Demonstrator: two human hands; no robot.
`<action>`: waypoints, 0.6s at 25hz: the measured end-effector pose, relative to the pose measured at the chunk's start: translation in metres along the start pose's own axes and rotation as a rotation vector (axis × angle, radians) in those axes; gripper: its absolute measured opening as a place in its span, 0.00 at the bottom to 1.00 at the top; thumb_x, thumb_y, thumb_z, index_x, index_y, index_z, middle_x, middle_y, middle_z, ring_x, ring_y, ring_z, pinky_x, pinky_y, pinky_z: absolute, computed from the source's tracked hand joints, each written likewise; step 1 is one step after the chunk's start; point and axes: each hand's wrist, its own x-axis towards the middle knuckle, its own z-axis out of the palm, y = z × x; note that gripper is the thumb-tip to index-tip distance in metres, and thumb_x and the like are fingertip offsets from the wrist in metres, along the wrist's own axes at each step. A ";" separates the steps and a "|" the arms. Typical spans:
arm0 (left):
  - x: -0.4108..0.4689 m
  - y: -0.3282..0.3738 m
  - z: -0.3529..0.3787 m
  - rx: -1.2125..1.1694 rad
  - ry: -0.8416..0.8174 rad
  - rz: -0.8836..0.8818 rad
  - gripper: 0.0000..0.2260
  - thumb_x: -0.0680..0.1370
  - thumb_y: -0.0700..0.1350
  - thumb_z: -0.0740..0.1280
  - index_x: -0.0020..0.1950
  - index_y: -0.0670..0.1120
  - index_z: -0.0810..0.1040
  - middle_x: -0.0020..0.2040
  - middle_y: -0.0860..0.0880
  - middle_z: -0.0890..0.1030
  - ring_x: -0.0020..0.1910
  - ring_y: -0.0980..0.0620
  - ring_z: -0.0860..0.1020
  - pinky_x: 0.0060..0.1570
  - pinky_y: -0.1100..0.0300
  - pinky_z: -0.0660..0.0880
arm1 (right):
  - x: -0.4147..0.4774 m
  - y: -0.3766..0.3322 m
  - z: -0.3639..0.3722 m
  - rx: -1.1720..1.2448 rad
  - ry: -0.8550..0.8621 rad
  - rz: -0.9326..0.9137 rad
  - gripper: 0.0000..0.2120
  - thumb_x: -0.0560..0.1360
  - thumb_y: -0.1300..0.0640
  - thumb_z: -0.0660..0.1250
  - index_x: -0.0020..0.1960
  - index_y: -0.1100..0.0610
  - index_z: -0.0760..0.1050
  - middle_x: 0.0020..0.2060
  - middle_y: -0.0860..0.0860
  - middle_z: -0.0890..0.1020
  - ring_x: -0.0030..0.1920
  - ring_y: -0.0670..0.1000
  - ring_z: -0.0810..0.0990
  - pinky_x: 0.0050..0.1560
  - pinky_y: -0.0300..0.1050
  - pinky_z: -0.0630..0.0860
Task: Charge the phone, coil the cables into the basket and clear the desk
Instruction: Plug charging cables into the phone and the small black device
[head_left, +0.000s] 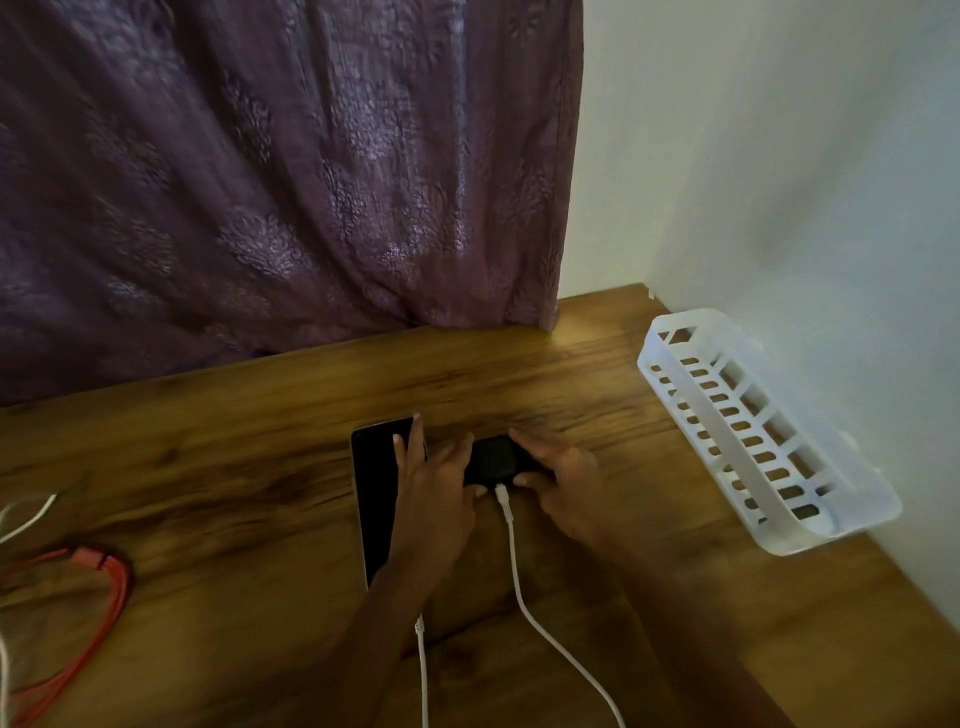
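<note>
A black phone (376, 486) lies face up on the wooden desk (234, 467), left of centre. Just right of it sits a small black charger block (496, 457) with a white cable (519, 577) plugged into its near side. My left hand (434, 491) lies partly over the phone's right edge and touches the block's left side with straight fingers. My right hand (563, 480) grips the block from the right, thumb near the plug. A second white cable end (422, 654) shows under my left forearm. The white slotted basket (769, 431) stands by the right wall.
A red cable (98, 587) loops at the desk's left edge, with another white cable (26, 519) beside it. A purple curtain (285, 171) hangs behind the desk. White walls close the right corner.
</note>
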 end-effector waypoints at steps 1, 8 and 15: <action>0.000 0.000 0.000 0.003 -0.007 0.000 0.26 0.76 0.45 0.64 0.73 0.46 0.60 0.69 0.49 0.70 0.76 0.46 0.41 0.69 0.52 0.33 | 0.001 0.000 -0.001 -0.015 -0.004 -0.003 0.25 0.74 0.63 0.65 0.70 0.54 0.65 0.69 0.52 0.71 0.69 0.50 0.67 0.63 0.31 0.56; -0.001 0.006 -0.007 0.000 -0.122 -0.056 0.28 0.78 0.45 0.61 0.75 0.45 0.53 0.75 0.46 0.61 0.75 0.44 0.37 0.71 0.51 0.36 | -0.002 -0.007 -0.002 -0.120 -0.051 -0.010 0.28 0.77 0.61 0.62 0.73 0.51 0.57 0.68 0.55 0.71 0.67 0.53 0.69 0.66 0.40 0.63; -0.018 0.042 -0.016 -0.225 -0.076 -0.001 0.24 0.80 0.43 0.57 0.74 0.45 0.54 0.76 0.49 0.55 0.75 0.53 0.43 0.70 0.61 0.40 | -0.038 -0.010 -0.027 -0.107 0.161 -0.076 0.27 0.75 0.60 0.65 0.72 0.50 0.62 0.68 0.49 0.71 0.67 0.47 0.69 0.64 0.36 0.63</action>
